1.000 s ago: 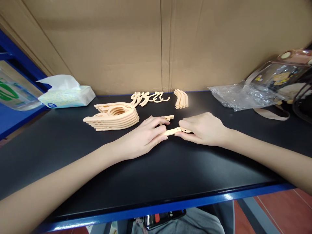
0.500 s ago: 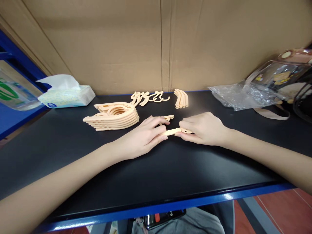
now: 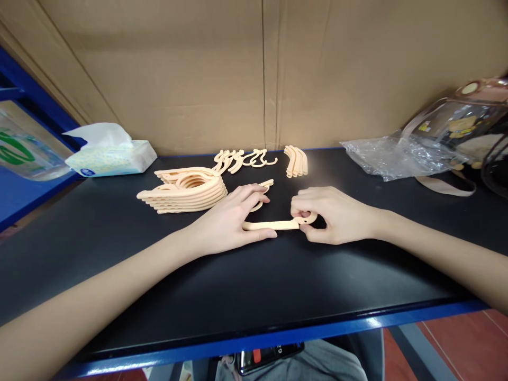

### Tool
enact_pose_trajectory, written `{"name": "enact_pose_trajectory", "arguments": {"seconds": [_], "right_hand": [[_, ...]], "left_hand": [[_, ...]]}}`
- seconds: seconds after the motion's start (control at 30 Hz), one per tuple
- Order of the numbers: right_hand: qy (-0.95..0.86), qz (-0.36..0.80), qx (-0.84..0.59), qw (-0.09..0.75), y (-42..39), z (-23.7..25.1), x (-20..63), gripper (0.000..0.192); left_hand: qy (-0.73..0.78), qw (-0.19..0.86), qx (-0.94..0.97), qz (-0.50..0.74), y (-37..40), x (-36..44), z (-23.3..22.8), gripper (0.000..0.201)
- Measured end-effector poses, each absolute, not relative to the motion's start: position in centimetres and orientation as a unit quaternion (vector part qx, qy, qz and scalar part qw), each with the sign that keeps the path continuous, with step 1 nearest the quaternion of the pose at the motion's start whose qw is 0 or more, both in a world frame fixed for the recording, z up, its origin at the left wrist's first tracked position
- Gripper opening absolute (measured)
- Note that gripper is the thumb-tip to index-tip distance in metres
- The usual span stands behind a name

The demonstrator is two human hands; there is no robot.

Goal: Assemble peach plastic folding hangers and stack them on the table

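Observation:
A cream plastic hanger body (image 3: 278, 225) lies low over the table, one straight arm pointing right and another end showing behind my fingers. My left hand (image 3: 234, 218) wraps over its curved middle, thumb along the near arm; the palm hides part of it. At the right tip of that arm, my right hand (image 3: 331, 216) pinches a small curved end piece with a hole (image 3: 307, 218), which meets the arm. Left of my left hand sits a stack of similar hanger bodies (image 3: 190, 193).
Along the back lie several loose hooks (image 3: 238, 160) and a group of short curved pieces (image 3: 296, 161). A tissue pack (image 3: 115, 157) stands at the left. Crumpled clear plastic (image 3: 389, 156) and a transparent bag (image 3: 456, 124) lie right. A phone (image 3: 270, 357) rests below the table edge.
My hands have moved a little apart, and the hanger body has turned and shifted left and nearer. More of its near arm and the end piece shows. The right fingers have loosened into a pinch.

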State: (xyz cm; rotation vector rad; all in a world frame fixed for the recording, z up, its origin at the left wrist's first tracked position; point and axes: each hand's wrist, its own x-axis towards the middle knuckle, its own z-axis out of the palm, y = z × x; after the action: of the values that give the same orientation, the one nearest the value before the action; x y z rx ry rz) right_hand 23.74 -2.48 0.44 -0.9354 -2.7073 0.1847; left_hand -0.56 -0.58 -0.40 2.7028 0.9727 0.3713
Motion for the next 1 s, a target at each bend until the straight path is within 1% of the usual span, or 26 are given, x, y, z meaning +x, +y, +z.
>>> {"name": "enact_pose_trajectory", "arguments": {"seconds": [0.13,0.3,0.57,0.7,0.77,0.83,0.87,0.93,1.0], "right_hand": [[-0.944,0.070,-0.286,0.151,-2.4,0.6,23.6,0.005],[-0.939,0.102,-0.273,0.183,-2.2,0.3,23.9,0.011],[-0.925,0.200,-0.275,0.167,-2.4,0.4,23.8,0.012],[-0.927,0.216,-0.254,0.168,-2.8,0.6,23.6,0.016],[-0.927,0.225,-0.244,0.172,-3.0,0.6,23.5,0.014],[-0.926,0.236,-0.236,0.180,-3.2,0.5,23.3,0.006],[-0.925,0.239,-0.232,0.185,-3.3,0.4,23.2,0.007],[-0.923,0.244,-0.227,0.193,-3.4,0.2,23.0,0.015],[-0.922,0.248,-0.226,0.194,-3.5,0.2,22.9,0.018]], "left_hand": [[0.336,0.113,0.926,0.133,-0.5,-0.5,-0.6,0.069],[0.340,0.103,0.925,0.138,-0.5,-0.5,-0.8,0.080],[0.362,0.095,0.919,0.122,-0.7,-0.5,-0.7,0.091],[0.366,0.089,0.920,0.111,-0.7,-0.4,-0.8,0.099],[0.370,0.089,0.919,0.105,-0.7,-0.4,-0.9,0.102],[0.372,0.090,0.919,0.098,-0.6,-0.5,-1.1,0.106],[0.371,0.091,0.920,0.094,-0.6,-0.6,-1.1,0.107],[0.367,0.091,0.922,0.089,-0.5,-0.7,-1.2,0.109],[0.364,0.092,0.923,0.087,-0.5,-0.7,-1.2,0.110]]}}
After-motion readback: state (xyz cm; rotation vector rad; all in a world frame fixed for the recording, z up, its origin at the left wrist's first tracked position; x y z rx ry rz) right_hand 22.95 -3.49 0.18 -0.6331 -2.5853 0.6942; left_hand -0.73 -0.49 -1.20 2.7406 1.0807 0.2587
